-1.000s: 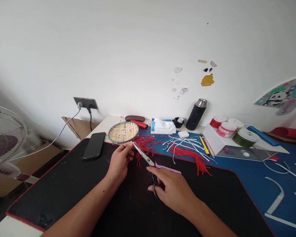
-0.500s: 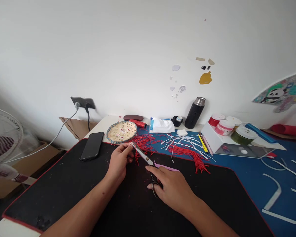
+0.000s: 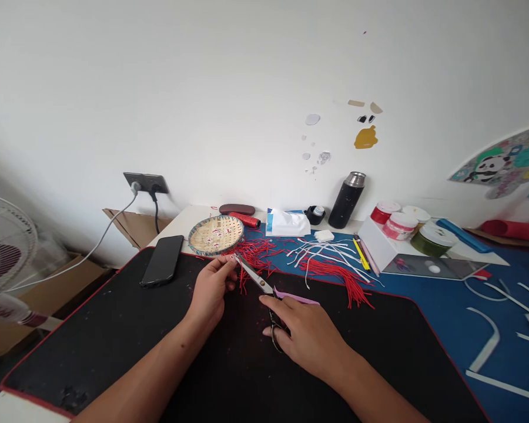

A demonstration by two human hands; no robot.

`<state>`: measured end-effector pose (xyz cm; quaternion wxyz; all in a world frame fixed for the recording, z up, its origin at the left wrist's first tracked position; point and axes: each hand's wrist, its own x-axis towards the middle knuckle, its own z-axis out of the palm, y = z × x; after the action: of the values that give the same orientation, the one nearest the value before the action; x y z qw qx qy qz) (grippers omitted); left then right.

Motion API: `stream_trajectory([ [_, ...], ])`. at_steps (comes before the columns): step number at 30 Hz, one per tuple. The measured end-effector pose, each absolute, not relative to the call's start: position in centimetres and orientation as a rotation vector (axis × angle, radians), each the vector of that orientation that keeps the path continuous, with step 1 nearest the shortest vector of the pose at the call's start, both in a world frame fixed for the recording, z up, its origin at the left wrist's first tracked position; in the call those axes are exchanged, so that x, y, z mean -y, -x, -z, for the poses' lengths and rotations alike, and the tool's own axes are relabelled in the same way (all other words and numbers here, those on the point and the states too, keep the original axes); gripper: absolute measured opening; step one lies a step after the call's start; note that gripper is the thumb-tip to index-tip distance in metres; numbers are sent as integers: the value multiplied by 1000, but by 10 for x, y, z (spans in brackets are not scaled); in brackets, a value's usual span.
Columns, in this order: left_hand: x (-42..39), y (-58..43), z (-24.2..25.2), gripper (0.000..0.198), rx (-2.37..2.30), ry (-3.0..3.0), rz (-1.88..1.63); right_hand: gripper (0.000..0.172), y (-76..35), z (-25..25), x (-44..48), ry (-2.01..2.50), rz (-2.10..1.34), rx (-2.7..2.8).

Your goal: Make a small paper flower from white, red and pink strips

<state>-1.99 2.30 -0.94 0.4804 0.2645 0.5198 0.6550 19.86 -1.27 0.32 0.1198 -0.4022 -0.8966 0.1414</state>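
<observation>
My right hand [image 3: 297, 329] grips a pair of scissors [image 3: 258, 281] by its dark handles, the silver blades aimed up and left. Blade tips meet the fingers of my left hand [image 3: 216, 279], which are pinched on a tiny white and red piece, too small to name. A strip of purple material [image 3: 295, 298] shows behind my right hand. Beyond the blades lies a heap of red cords [image 3: 258, 252]. Just behind my left hand sits a round woven basket [image 3: 218, 232] with small white and red bits inside.
On the black mat [image 3: 114, 335] lies a phone [image 3: 162, 261]. Behind are a red thread spool [image 3: 245, 220], tissues [image 3: 288, 223], white cords [image 3: 326, 251], more red cords [image 3: 352, 282] and a black flask [image 3: 347, 200]. Paint jars [image 3: 432, 239] stand on a white box at right; a fan [image 3: 6, 247] stands left.
The view has shifted very slightly. Both hands and the scissors keep almost the same position, with blade tips still at the left fingers.
</observation>
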Motion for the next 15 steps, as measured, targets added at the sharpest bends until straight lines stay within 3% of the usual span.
stream_trajectory([
  [15, -23, 19, 10, 38, -1283, -649, -1616, 45, -197, -5, 14, 1154, -454, 2632],
])
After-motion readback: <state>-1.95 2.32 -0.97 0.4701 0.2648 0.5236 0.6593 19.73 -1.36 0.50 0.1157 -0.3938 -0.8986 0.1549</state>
